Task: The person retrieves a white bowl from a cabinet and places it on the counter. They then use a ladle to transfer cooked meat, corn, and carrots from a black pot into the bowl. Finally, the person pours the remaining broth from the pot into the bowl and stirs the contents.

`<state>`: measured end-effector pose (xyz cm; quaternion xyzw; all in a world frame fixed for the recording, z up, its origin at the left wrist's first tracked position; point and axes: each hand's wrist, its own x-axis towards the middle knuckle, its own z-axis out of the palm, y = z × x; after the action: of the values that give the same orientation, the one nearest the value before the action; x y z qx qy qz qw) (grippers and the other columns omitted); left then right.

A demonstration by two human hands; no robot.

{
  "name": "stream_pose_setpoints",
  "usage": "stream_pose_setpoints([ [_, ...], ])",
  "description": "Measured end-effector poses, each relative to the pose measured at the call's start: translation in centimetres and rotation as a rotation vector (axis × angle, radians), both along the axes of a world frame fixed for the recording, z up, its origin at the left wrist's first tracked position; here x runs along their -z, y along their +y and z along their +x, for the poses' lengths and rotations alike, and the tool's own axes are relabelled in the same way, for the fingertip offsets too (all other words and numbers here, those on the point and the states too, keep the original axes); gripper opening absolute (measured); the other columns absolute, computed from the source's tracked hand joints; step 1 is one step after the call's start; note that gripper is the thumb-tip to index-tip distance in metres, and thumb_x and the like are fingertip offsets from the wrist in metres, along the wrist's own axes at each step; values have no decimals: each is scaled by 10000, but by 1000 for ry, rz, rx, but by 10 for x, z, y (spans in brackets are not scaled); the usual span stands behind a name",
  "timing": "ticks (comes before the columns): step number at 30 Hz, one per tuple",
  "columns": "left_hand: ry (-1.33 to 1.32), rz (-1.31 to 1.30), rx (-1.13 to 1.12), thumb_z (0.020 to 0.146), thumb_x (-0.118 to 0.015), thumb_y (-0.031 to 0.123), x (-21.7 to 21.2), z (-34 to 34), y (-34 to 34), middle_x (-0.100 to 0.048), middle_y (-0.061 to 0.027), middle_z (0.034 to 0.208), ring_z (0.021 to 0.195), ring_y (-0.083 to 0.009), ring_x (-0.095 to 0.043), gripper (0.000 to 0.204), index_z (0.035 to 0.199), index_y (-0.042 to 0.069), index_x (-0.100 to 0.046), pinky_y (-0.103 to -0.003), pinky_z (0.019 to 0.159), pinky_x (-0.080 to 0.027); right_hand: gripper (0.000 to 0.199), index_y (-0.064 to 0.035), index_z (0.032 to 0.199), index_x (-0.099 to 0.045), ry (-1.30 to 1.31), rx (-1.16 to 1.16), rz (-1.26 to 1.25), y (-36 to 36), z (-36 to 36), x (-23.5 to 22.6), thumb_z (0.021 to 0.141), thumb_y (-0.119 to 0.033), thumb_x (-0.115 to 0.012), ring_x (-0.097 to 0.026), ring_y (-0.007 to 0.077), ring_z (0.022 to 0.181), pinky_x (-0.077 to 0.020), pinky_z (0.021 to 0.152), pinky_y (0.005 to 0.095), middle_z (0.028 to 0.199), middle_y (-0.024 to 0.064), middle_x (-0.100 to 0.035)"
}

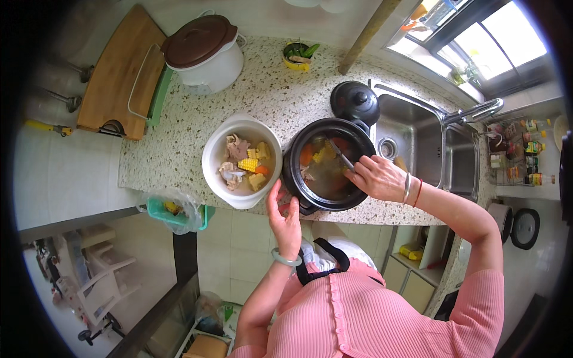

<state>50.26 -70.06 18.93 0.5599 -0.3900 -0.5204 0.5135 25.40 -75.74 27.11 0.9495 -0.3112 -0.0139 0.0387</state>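
A black cooking pot (290,170) stands on the counter with soup (325,179) inside; orange and yellow pieces show in the broth. My right hand (382,179) is closed around the grey handle of a spoon (341,155), whose head is down in the soup. To the left sits a white two-handled bowl (210,156) holding meat (233,173), corn (248,164) and carrot (261,170). My left hand (285,224) has its fingers apart at the near gap between bowl and pot, close against both; exact contact is unclear.
Behind the pot lies its black lid (356,101), beside the steel sink (412,131). A white cooker with brown lid (206,53), a yellow cup of green peppers (298,56) and a wooden board (119,77) line the back. A bagged green bin (176,212) hangs at the counter's front edge.
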Motion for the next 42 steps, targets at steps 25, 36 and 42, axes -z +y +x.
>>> stream_pose_setpoints([
  [25, 35, 20, -14, 924, -611, 67, 3, -1, 1, -523, -82, 1212, 1025, -142, -514, 512, 1399, 54, -420, -262, 852, -463, 304, 7, 1018, -622, 138, 16, -7, 5, 7, -2, 774, -167, -574, -539, 184, 826, -422, 718, 295, 823, 43, -571],
  [36, 12, 18, -25, 917, -602, 60, 9, -1, 3, -513, -72, 1272, 1028, -175, -540, 486, 1378, 63, -448, -297, 855, -483, 229, -26, 961, -602, 93, -12, 11, 8, 16, -8, 798, -183, -569, -522, 172, 831, -398, 698, 300, 842, 42, -574],
  [42, 18, -4, -15, 933, -597, 53, 9, -1, 4, -550, -59, 1176, 967, -102, -528, 493, 1397, 52, -430, -229, 799, -469, 191, -45, 896, -599, 201, -11, 0, 0, 14, -2, 767, -183, -575, -524, 192, 839, -407, 735, 309, 827, 52, -549],
])
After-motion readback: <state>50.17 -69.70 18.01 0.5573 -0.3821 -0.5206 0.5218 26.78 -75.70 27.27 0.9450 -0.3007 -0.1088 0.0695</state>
